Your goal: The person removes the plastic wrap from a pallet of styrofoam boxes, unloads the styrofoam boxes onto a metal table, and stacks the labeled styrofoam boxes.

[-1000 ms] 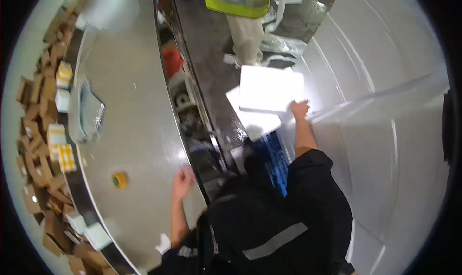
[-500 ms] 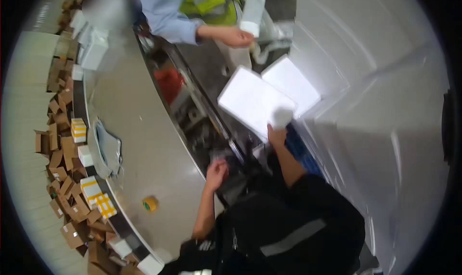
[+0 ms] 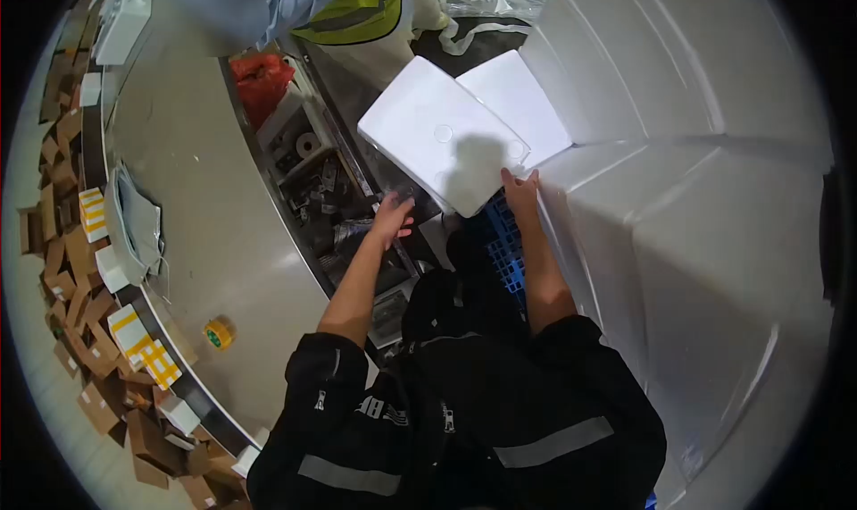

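Observation:
A white foam box [image 3: 424,121], with smooth flat faces and a shadow across its lower part, is in front of me. At its lower right corner, my right hand [image 3: 522,196] grips the edge, with part of the fingers hidden. My left hand [image 3: 391,221] is held out to the left of the box, apart from it, fingers spread and nothing in them. Partly behind the box is a second white foam piece [image 3: 527,108]. Under my right hand a blue plastic crate [image 3: 507,258] shows in part.
To the left runs a long grey table [image 3: 201,242] with a yellow tape roll [image 3: 217,334] and a grey bag [image 3: 141,224]. Below it is a cluttered shelf [image 3: 326,188] with a red bag [image 3: 262,86]. Cardboard boxes [image 3: 80,305] lie beyond. A co-worker in a yellow vest [image 3: 361,14] stands ahead. Stacked white boxes [image 3: 714,242] rise at right.
My view has shifted. My left hand has reached forward and its fingers have opened out. My right hand stays at the box's corner. The co-worker's hand has left the view.

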A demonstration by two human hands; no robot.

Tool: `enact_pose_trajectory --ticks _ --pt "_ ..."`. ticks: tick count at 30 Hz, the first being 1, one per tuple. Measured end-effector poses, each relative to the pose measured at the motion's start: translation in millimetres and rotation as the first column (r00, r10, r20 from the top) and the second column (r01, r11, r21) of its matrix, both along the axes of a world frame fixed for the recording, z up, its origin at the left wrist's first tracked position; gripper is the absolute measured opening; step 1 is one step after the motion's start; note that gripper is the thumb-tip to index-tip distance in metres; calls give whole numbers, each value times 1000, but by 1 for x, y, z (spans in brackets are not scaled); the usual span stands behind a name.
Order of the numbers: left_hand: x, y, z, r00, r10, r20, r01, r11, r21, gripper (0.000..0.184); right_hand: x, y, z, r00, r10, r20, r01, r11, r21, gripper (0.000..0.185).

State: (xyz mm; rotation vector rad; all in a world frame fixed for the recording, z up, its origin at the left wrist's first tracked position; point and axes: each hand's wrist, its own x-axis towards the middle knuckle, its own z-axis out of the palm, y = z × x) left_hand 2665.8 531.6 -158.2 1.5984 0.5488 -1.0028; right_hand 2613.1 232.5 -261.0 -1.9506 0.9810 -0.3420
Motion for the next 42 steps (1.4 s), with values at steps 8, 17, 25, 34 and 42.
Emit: enact_pose_trajectory --ticks 8,17,25,34,42 --pt "49 60 -39 877 302 373 -282 953 -110 63 -99 38 80 979 151 -140 -34 789 614 79" --pt "-3 90 -93 798 171 577 -246 968 53 43 -184 118 83 996 94 -12 -61 729 682 53" --pt "-33 107 -119 829 211 518 -296 951 86 39 -236 133 43 972 232 39 -234 929 288 33" --pt "-102 78 -24 875 357 327 -338 934 -115 11 -271 133 30 971 212 -111 -149 899 412 52" --pt "-238 117 -64 975 -166 148 152 983 98 16 -294 132 -90 985 170 -26 -171 985 -32 49"
